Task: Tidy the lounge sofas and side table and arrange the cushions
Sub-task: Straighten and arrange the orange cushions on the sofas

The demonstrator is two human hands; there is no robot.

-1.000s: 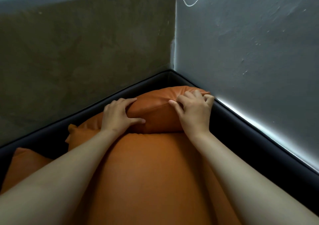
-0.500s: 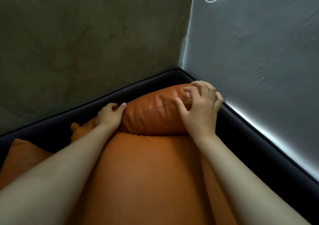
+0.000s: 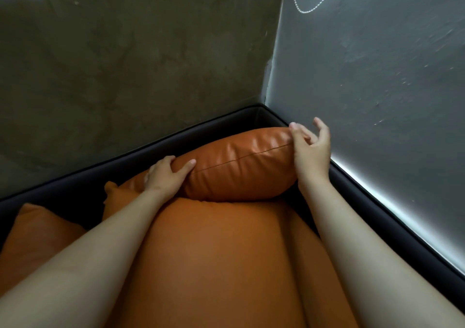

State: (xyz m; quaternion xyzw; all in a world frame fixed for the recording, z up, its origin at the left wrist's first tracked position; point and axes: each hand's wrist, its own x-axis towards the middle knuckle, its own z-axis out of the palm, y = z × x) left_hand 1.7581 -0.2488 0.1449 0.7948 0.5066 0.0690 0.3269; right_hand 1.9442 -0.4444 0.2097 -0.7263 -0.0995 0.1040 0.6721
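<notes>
An orange leather cushion (image 3: 241, 166) lies in the corner of the dark sofa frame (image 3: 201, 126), its seam facing me. My left hand (image 3: 167, 175) grips its left end, thumb on the front. At the cushion's right end my right hand (image 3: 310, 148) rests with the thumb on the leather and the fingers spread apart and lifted. In front of it a large orange cushion (image 3: 216, 264) fills the foreground between my forearms.
Two more orange cushions (image 3: 42, 229) lie at the left against the sofa back. A brown wall (image 3: 125, 75) and a grey wall (image 3: 377, 75) meet at the corner. A bead chain (image 3: 305, 10) hangs at the top. Light shows along the right sofa edge.
Both hands slid outward to the corner cushion's ends. The cushion rolled so its seam faces me, and my right fingers lifted off it.
</notes>
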